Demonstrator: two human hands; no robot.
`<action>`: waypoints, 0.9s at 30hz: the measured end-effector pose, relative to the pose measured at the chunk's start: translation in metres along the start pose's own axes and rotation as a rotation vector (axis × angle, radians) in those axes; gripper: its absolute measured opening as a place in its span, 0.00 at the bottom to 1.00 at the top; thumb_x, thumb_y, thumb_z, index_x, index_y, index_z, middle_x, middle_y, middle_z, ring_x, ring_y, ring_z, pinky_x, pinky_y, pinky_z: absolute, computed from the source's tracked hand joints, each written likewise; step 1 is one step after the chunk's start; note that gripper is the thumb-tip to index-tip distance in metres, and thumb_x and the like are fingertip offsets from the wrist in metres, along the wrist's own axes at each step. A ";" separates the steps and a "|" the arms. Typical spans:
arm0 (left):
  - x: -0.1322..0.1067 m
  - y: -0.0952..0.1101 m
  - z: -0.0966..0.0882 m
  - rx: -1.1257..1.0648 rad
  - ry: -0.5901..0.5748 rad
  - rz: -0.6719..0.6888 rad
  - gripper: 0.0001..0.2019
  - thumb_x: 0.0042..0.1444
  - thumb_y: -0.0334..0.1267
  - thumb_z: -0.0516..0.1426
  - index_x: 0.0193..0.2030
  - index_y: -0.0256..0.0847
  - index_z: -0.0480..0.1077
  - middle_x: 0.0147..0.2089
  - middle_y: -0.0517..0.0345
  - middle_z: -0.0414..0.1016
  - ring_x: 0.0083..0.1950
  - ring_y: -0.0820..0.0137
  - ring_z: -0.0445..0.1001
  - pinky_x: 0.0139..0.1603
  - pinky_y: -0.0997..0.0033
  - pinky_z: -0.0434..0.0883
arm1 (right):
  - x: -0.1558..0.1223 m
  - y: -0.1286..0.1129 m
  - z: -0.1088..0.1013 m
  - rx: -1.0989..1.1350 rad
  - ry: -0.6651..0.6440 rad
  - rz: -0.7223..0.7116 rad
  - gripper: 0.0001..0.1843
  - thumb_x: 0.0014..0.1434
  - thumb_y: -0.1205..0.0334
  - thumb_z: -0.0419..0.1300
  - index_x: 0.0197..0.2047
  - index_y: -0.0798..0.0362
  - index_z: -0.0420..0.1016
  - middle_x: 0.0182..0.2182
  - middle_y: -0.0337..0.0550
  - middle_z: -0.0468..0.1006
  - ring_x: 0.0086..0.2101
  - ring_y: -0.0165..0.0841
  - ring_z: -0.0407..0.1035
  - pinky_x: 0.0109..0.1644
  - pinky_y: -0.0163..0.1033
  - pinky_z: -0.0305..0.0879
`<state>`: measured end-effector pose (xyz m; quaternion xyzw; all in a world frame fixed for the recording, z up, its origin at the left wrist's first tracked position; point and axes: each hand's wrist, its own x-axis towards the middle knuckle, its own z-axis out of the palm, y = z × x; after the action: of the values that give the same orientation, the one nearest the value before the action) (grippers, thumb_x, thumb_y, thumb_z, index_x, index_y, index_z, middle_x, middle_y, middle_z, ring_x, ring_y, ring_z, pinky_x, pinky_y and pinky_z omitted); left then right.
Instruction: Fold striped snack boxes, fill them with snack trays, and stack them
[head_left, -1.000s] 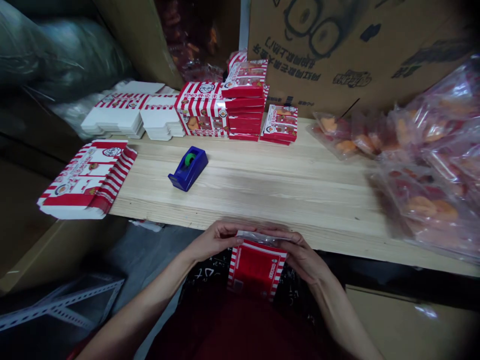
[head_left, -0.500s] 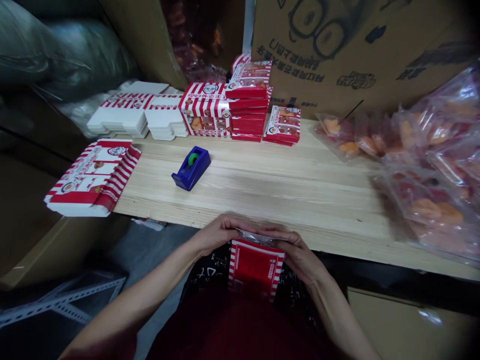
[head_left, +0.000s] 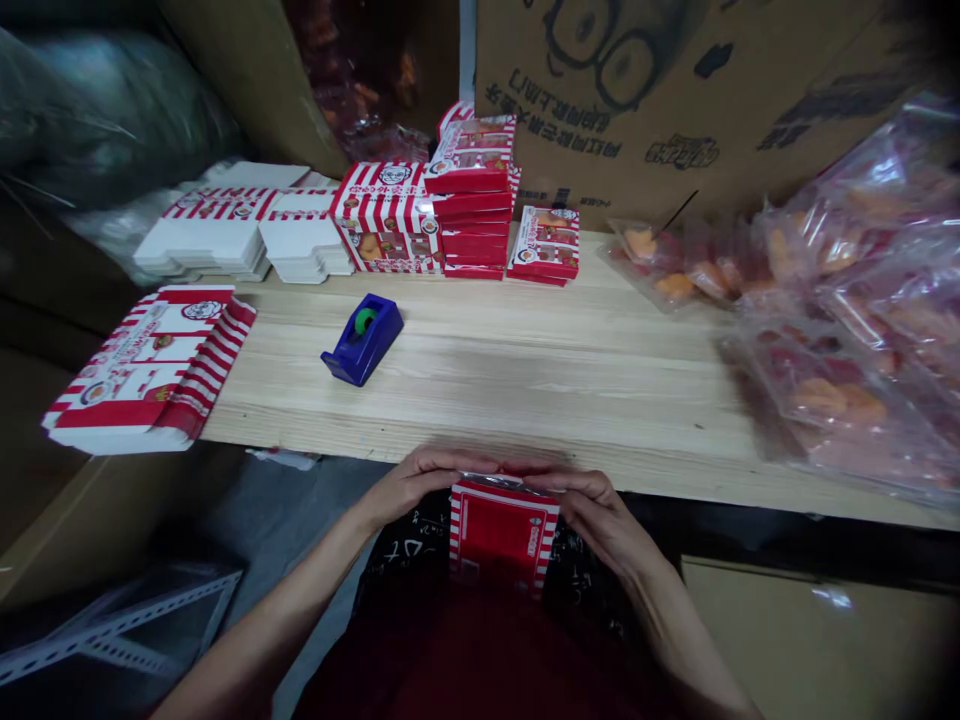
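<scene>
Everything on the table has slid left in the head view since the earlier frame, and the person's two hands now sit a little lower, just below the table's near edge. From this one head-worn view, a red-and-white striped cardboard box (head_left: 504,535) is held upright in front of the person's dark printed shirt (head_left: 450,640). Its broad red face has candy stripes down both sides, and a narrow strip of clear plastic film (head_left: 491,479) shows along its top edge. The left hand (head_left: 420,485) and right hand (head_left: 600,515) come in from either side, and their grip is closed on that top edge, with the fingertips nearly meeting above the box. Beyond them, the pale pine table (head_left: 480,375) carries a blue tape dispenser (head_left: 364,340) with a green roll. A flattened red-and-white printed carton (head_left: 150,370) lies at its left end, partly overhanging the edge. Farther back are stacks of folded white carton blanks (head_left: 210,235) and a pile of finished red boxes (head_left: 472,230). Clear bags of orange pastries (head_left: 832,390) heap up on the right, against a large brown corrugated carton (head_left: 637,110).
</scene>
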<state>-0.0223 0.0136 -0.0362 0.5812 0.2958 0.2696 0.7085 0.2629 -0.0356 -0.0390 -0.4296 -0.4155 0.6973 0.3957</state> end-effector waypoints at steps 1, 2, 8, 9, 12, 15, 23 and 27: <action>0.000 -0.001 -0.001 0.033 -0.018 0.018 0.16 0.67 0.39 0.59 0.59 0.51 0.79 0.64 0.50 0.78 0.66 0.55 0.75 0.69 0.52 0.67 | -0.001 -0.001 -0.002 -0.075 -0.040 -0.033 0.10 0.64 0.52 0.66 0.46 0.40 0.87 0.55 0.44 0.84 0.55 0.43 0.76 0.63 0.54 0.69; -0.001 -0.002 -0.002 0.074 -0.025 0.034 0.16 0.67 0.39 0.59 0.59 0.51 0.79 0.65 0.51 0.77 0.66 0.56 0.75 0.68 0.52 0.68 | -0.001 -0.003 -0.003 -0.145 -0.076 -0.067 0.11 0.66 0.52 0.63 0.48 0.39 0.87 0.57 0.43 0.82 0.58 0.44 0.74 0.65 0.56 0.67; 0.004 -0.003 -0.001 0.152 -0.008 0.070 0.13 0.68 0.40 0.59 0.56 0.52 0.80 0.62 0.52 0.79 0.63 0.59 0.77 0.66 0.53 0.71 | -0.001 -0.017 -0.010 -0.348 -0.172 -0.158 0.12 0.69 0.52 0.61 0.51 0.35 0.85 0.59 0.41 0.81 0.60 0.45 0.72 0.66 0.61 0.64; 0.005 0.000 0.000 0.134 0.004 0.060 0.12 0.68 0.41 0.59 0.55 0.51 0.81 0.62 0.51 0.80 0.62 0.59 0.78 0.65 0.53 0.72 | 0.001 -0.019 -0.008 -0.353 -0.152 -0.156 0.11 0.68 0.52 0.62 0.48 0.36 0.86 0.56 0.42 0.82 0.57 0.44 0.74 0.64 0.59 0.67; 0.008 0.010 0.001 0.120 0.008 -0.004 0.11 0.66 0.41 0.61 0.53 0.49 0.82 0.59 0.51 0.82 0.60 0.60 0.80 0.62 0.53 0.74 | 0.009 -0.026 -0.001 -0.338 -0.096 -0.144 0.05 0.65 0.55 0.67 0.41 0.40 0.86 0.46 0.42 0.85 0.48 0.39 0.79 0.57 0.51 0.74; 0.010 0.020 -0.003 0.244 -0.045 -0.034 0.18 0.67 0.42 0.61 0.63 0.49 0.75 0.61 0.50 0.80 0.60 0.59 0.79 0.61 0.52 0.74 | 0.016 -0.030 0.003 -0.382 -0.132 -0.140 0.11 0.64 0.55 0.67 0.50 0.40 0.84 0.47 0.42 0.84 0.49 0.38 0.78 0.57 0.50 0.74; 0.018 0.025 -0.003 0.401 -0.060 0.103 0.16 0.70 0.39 0.57 0.61 0.50 0.77 0.54 0.53 0.85 0.50 0.63 0.83 0.53 0.61 0.77 | 0.026 -0.032 0.005 -0.385 -0.183 -0.079 0.14 0.67 0.55 0.64 0.54 0.36 0.83 0.48 0.39 0.87 0.49 0.40 0.81 0.61 0.57 0.73; 0.017 0.022 -0.001 0.389 -0.030 0.075 0.14 0.69 0.41 0.58 0.58 0.50 0.79 0.49 0.55 0.87 0.48 0.64 0.84 0.51 0.63 0.78 | 0.027 -0.031 0.008 -0.348 -0.132 -0.034 0.12 0.63 0.54 0.68 0.49 0.37 0.86 0.42 0.39 0.89 0.43 0.39 0.82 0.58 0.55 0.75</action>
<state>-0.0119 0.0304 -0.0165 0.7218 0.3097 0.2248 0.5767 0.2534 -0.0022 -0.0152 -0.4379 -0.5619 0.6349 0.2990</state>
